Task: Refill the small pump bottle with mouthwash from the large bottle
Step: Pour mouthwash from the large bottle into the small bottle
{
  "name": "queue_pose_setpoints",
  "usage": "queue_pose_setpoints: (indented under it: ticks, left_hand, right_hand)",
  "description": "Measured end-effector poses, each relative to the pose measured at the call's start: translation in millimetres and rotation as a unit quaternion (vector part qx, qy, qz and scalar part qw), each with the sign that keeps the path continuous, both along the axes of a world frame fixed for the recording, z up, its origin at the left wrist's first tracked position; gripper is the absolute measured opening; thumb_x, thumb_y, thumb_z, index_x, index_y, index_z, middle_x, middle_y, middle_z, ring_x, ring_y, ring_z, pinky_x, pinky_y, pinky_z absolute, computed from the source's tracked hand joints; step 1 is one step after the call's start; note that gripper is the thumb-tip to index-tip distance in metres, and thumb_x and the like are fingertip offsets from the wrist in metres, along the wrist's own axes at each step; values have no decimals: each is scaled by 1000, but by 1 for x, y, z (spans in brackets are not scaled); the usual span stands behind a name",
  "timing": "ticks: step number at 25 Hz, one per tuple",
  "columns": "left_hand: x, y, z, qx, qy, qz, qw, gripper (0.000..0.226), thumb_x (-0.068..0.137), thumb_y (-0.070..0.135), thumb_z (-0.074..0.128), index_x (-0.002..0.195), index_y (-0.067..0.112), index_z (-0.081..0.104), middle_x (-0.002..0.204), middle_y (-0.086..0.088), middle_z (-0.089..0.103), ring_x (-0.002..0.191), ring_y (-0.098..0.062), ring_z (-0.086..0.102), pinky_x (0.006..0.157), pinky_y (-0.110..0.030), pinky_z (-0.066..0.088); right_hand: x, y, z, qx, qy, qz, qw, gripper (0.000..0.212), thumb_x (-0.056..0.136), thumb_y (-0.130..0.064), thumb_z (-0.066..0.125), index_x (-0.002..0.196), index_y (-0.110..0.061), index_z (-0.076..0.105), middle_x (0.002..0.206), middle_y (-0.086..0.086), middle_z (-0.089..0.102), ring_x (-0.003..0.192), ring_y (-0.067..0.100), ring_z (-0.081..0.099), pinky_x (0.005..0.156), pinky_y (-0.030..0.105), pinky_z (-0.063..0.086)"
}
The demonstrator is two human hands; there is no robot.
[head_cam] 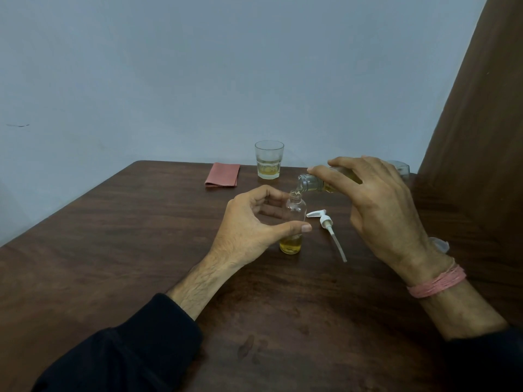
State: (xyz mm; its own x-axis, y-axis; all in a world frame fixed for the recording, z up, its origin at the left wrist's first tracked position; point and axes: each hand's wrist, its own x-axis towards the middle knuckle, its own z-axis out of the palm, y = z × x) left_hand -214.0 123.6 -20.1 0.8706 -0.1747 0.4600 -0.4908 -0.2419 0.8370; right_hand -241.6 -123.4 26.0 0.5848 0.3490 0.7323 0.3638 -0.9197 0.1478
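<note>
Amber mouthwash only at the base of the small pump bottle (294,219), upright at table (113,250) centre, steadied between thumb and fingers of the left hand (249,230). Large bottle (317,182) clamped in the right hand (382,205), tipped with mouth just above the small neck. Pump head (325,222) lying at three o'clock. Best poured thinly, mouth kept over the neck, stopping short of the shoulder. No readable label or writing anywhere.
</note>
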Motion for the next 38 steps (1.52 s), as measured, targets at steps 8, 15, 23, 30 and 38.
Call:
queue_pose_setpoints:
  ticks: [8, 15, 23, 30, 38]
  left_hand:
    - [0, 0, 0, 4, 7, 1, 1000, 55, 71, 44, 111, 116, 31, 82, 109, 18, 90, 99, 0, 87, 89, -26, 70]
    - [1, 1, 0, 10, 6, 11, 1000, 57, 70, 48, 110, 117, 32, 83, 111, 15, 90, 102, -4, 87, 92, -34, 72]
    - [1, 0, -1, -4, 5, -2, 1000, 56, 71, 43, 111, 117, 30, 82, 110, 15, 90, 99, -2, 87, 87, -23, 70]
    - [2, -1, -1, -11, 1, -5, 1000, 54, 70, 42, 112, 115, 31, 82, 108, 17, 90, 97, -1, 87, 85, -18, 67]
    - [0, 0, 0, -13, -3, -11, 1000, 52, 71, 43, 111, 113, 33, 83, 109, 19, 90, 98, 0, 87, 84, -16, 66]
  right_hand:
    - [-3, 0, 1, 2, 3, 1, 1000, 87, 82, 21, 65, 155, -25, 61, 144, 18, 66, 132, 43, 61, 116, 58, 45]
    - [-4, 1, 2, 7, 1, -1, 1000, 87, 80, 22, 64, 154, -24, 63, 143, 18, 67, 130, 43, 62, 114, 58, 47]
    - [-4, 1, 2, 12, -2, 0, 1000, 88, 79, 22, 64, 154, -25, 63, 143, 17, 67, 128, 42, 63, 115, 58, 46]
    - [-4, 1, 2, 10, -4, -3, 1000, 91, 77, 23, 65, 154, -25, 63, 142, 16, 67, 129, 41, 62, 116, 56, 44]
    - [-4, 2, 2, 13, -6, -9, 1000, 94, 74, 25, 64, 153, -26, 63, 142, 14, 67, 127, 39, 62, 117, 54, 43]
